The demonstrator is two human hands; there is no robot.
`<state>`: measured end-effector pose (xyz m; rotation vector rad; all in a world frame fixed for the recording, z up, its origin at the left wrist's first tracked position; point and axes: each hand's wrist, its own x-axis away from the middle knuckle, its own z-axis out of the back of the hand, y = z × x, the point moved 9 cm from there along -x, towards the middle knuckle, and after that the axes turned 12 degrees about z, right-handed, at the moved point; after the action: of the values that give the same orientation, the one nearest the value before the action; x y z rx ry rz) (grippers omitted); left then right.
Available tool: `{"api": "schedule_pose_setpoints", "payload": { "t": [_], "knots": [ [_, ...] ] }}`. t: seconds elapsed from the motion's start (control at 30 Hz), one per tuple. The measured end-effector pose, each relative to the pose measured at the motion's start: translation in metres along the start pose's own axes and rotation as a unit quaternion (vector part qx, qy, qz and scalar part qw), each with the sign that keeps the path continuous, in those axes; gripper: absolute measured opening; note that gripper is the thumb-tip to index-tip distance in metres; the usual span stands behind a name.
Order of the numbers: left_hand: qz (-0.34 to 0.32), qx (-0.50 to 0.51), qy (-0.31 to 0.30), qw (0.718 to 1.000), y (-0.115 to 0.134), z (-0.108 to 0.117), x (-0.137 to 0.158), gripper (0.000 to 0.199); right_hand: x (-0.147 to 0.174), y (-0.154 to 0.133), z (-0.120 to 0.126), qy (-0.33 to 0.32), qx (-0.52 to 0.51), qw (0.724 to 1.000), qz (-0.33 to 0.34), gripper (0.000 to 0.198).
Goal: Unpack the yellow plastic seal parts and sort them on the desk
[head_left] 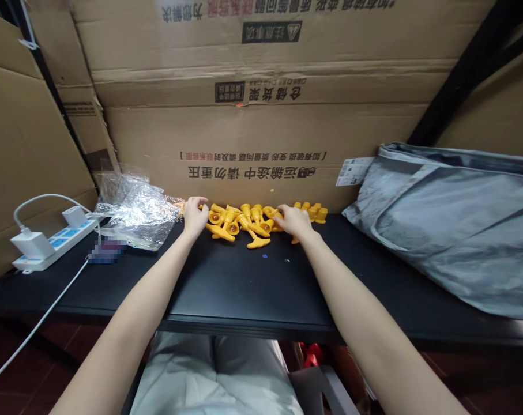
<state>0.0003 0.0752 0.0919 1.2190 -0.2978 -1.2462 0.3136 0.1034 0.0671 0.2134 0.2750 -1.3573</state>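
On the left of the frame, a white power strip (pixel 64 239) lies on the bench (pixel 244 288), with plugs stuck in it. Next is a shiny clear bag (pixel 134 202), maybe pushed aside to make room. The left hand (pixel 195 218) is at the left end of a heap of yellow toy-like pieces (pixel 256 216), in the middle of the frame. The right hand (pixel 296 221) touches the heap's right side. The hands are well apart, with the heap between them, perhaps so it won't spread. I can't tell if either hand grips a piece. Small yellow cups (pixel 319 215) stand just past the right hand. A big grey bag (pixel 455 236) fills the right side.
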Motion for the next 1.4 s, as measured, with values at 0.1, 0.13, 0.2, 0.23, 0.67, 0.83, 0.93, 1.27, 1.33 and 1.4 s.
{"api": "schedule_pose_setpoints", "payload": {
  "t": [0.1, 0.13, 0.2, 0.23, 0.67, 0.83, 0.93, 1.27, 1.33, 1.4],
  "knots": [
    [-0.080, -0.058, -0.002, 0.995, 0.018, 0.002, 0.017, 0.020, 0.001, -0.011, 0.022, 0.085, -0.022, 0.996, 0.021, 0.043],
    [-0.104, -0.069, -0.005, 0.992, 0.024, 0.003, 0.023, 0.020, 0.002, -0.016, 0.032, 0.125, -0.040, 0.991, 0.035, 0.045],
    [-0.155, -0.078, -0.020, 0.985, 0.039, 0.001, 0.033, 0.019, 0.008, -0.031, 0.053, 0.205, -0.085, 0.973, 0.070, 0.049],
    [-0.183, -0.081, -0.032, 0.979, 0.047, -0.001, 0.039, 0.019, 0.012, -0.038, 0.062, 0.238, -0.109, 0.961, 0.087, 0.049],
    [-0.182, -0.163, -0.116, 0.963, 0.052, -0.019, 0.056, 0.046, 0.039, -0.103, 0.072, 0.319, -0.469, 0.776, 0.276, 0.025],
    [-0.165, -0.202, -0.069, 0.963, 0.048, -0.011, 0.048, 0.043, 0.027, -0.105, 0.052, 0.268, -0.553, 0.741, 0.269, 0.030],
    [-0.175, -0.236, -0.051, 0.954, 0.049, -0.009, 0.048, 0.038, 0.027, -0.104, 0.050, 0.260, -0.480, 0.792, 0.274, 0.026],
    [-0.198, -0.278, -0.065, 0.938, 0.053, -0.014, 0.056, 0.034, 0.037, -0.116, 0.053, 0.236, -0.073, 0.919, 0.307, 0.027],
    [-0.202, -0.266, -0.069, 0.940, 0.053, -0.016, 0.056, 0.033, 0.038, -0.116, 0.056, 0.244, -0.055, 0.919, 0.304, 0.025],
    [-0.208, -0.250, -0.077, 0.942, 0.053, -0.018, 0.056, 0.033, 0.039, -0.117, 0.058, 0.253, -0.038, 0.919, 0.300, 0.024]
  ]
}}
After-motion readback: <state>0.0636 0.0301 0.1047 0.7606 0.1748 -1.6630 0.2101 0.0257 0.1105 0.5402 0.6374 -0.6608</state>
